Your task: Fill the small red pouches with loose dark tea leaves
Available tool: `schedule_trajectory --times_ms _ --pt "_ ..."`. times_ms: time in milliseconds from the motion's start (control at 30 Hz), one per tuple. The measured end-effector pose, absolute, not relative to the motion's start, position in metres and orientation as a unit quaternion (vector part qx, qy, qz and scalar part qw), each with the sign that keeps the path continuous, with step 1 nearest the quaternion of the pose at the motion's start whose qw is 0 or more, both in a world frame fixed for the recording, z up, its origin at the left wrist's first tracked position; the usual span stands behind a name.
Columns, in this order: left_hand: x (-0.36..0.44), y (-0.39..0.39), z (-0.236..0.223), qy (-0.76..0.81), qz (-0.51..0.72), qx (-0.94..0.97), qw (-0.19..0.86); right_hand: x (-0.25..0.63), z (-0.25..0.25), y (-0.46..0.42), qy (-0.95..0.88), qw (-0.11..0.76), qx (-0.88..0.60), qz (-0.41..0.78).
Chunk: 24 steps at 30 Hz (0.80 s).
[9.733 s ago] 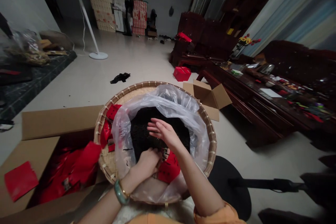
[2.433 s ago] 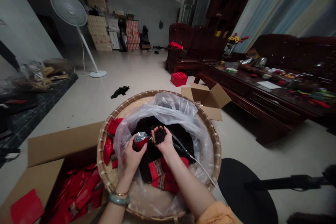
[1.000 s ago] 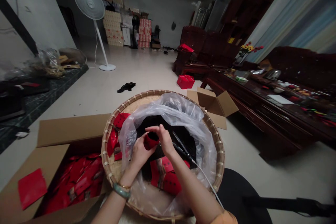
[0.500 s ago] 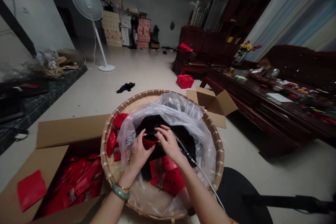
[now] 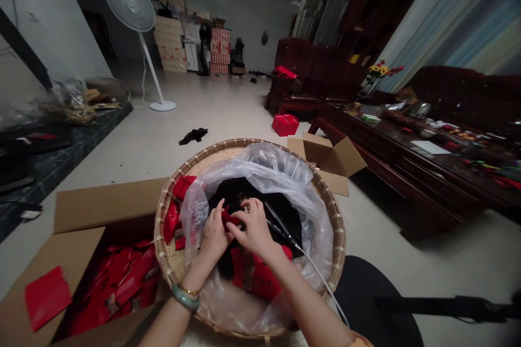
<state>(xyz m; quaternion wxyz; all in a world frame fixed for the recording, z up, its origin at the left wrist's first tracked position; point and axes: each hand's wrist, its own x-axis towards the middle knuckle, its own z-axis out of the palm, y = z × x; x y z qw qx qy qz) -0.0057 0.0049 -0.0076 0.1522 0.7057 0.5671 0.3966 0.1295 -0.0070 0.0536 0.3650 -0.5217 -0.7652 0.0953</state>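
Note:
My left hand (image 5: 214,233), with a green bangle at its wrist, is closed round a small red pouch (image 5: 228,220). My right hand (image 5: 254,227) bends over the same pouch, thumb and forefinger at its right side; the fingers partly hide it. Both hands are above a black sheet (image 5: 280,203) inside a clear plastic bag (image 5: 321,217). Small light bits lie on the sheet behind my fingers. To the right rests a dark sealing-iron-like tool (image 5: 280,225) with a white cord. Red packets (image 5: 264,279) lie below my wrists.
A round woven basket (image 5: 339,238) holds the bag, with more red packets (image 5: 172,219) at its left. An open carton (image 5: 109,200) full of red packets stands left; another open carton (image 5: 350,157) stands behind right. A white fan (image 5: 152,73) and a dark wooden table (image 5: 391,146) stand beyond.
My right hand has come down and closer to my left, its thumb now across the red pouch. The pouch's dark opening no longer shows. The view has shifted slightly.

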Motion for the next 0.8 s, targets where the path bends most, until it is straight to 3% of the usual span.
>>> schedule_trajectory --times_ms 167,367,567,800 --pt "-0.008 0.008 -0.005 0.536 0.387 0.719 0.215 0.128 0.050 -0.010 -0.818 0.287 -0.495 0.056" --pt "-0.017 0.014 -0.005 0.524 0.351 0.723 0.283 0.131 0.049 -0.007 -0.826 0.236 -0.495 0.131" --pt "-0.016 0.015 0.001 0.543 0.334 0.701 0.319 0.138 0.057 -0.004 -0.824 0.267 -0.487 0.110" --pt "-0.012 0.016 0.003 0.537 0.361 0.673 0.360 0.140 0.056 0.001 -0.840 0.232 -0.471 0.136"
